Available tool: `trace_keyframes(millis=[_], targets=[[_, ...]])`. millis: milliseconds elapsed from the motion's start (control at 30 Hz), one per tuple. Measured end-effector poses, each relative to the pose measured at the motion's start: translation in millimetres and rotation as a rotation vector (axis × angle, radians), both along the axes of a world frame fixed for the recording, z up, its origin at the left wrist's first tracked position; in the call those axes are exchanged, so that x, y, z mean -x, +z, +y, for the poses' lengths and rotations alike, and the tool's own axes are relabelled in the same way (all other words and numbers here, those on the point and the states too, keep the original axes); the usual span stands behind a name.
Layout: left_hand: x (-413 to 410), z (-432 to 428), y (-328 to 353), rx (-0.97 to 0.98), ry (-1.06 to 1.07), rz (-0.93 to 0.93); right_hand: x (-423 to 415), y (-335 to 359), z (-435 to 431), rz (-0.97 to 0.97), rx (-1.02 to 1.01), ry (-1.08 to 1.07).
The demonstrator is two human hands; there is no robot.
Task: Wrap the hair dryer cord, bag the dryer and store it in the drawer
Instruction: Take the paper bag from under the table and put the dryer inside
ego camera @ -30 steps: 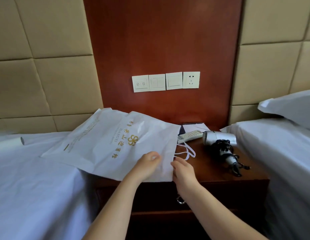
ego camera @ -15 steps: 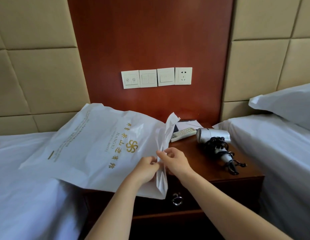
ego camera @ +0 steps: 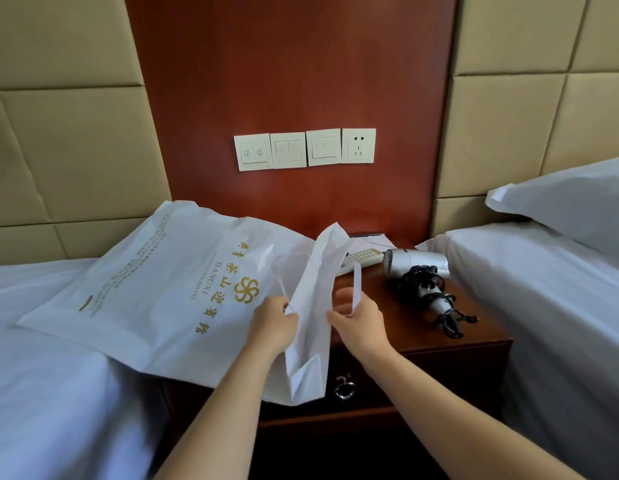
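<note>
A large white bag (ego camera: 155, 282) with gold lettering lies across the left bed and the nightstand's left part. My left hand (ego camera: 275, 322) pinches one side of its mouth and my right hand (ego camera: 356, 318) pinches the other side with a handle strap, holding the mouth apart. The silver hair dryer (ego camera: 417, 263) lies on the nightstand (ego camera: 398, 327) to the right of my hands, its black cord (ego camera: 425, 285) wound around the handle, the plug end trailing toward the front. Below the bag's edge the drawer (ego camera: 380, 389) is shut, its ring pull (ego camera: 344, 390) showing.
A white remote (ego camera: 361, 256) and some papers (ego camera: 377, 241) lie at the back of the nightstand. White beds flank it on both sides, with a pillow (ego camera: 571, 202) at the right. Switches and a wall socket (ego camera: 358, 146) sit on the wood panel above.
My hands went from the flat edge of the bag to pinching its two sides, lifted them and drew them apart, so the mouth stands up and gapes. The dryer has not moved.
</note>
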State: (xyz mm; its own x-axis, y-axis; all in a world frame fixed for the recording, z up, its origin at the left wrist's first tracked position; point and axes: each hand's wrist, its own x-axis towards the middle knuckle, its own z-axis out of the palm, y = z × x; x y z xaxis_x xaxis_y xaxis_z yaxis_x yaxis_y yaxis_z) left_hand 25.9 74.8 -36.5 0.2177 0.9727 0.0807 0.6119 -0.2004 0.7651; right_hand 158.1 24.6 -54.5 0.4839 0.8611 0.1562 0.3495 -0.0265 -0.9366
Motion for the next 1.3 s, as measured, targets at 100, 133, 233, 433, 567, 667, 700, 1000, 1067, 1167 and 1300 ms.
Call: trace_keyframes(millis=[100,133,233,433,567,667,700,1000,1067,1167,1300], targets=[[4.0,-1.9,10.1,-0.059,0.006,-0.027,-15.9,2.1,-4.7,-0.057,0.015,-0.118],[6.8,-2.3,12.6,-0.076,0.005,-0.038,-22.1,1.9,-6.4,-0.135,0.030,-0.134],[17.2,-7.2,15.7,-0.097,0.013,-0.027,-32.1,-2.1,-8.1,-0.677,0.028,-0.146],[31.4,-20.5,28.2,-0.176,0.092,0.016,-0.8,4.2,-0.3,-0.911,-0.022,0.406],[35.8,-26.7,33.5,-0.160,0.039,0.004,23.4,-4.4,15.2,-0.831,0.164,0.600],[39.4,-23.4,27.5,-0.138,0.018,0.112,32.9,-10.8,22.9,-0.928,0.229,0.539],[40.5,-21.4,24.7,-0.156,0.028,0.163,34.3,-10.6,24.4,-0.933,0.236,0.522],[76.4,-35.3,59.3,-0.279,0.278,0.256,27.9,-8.4,17.6,-0.916,0.257,0.607],[83.1,-41.6,63.0,-0.307,0.297,0.205,26.9,-6.8,12.7,-0.925,0.242,0.613],[86.3,-48.2,70.3,-0.328,0.262,0.175,28.3,-0.1,11.1,-0.929,0.266,0.620],[87.2,-56.3,97.7,-0.383,0.285,0.255,30.0,6.3,11.8,-0.878,0.322,0.613]])
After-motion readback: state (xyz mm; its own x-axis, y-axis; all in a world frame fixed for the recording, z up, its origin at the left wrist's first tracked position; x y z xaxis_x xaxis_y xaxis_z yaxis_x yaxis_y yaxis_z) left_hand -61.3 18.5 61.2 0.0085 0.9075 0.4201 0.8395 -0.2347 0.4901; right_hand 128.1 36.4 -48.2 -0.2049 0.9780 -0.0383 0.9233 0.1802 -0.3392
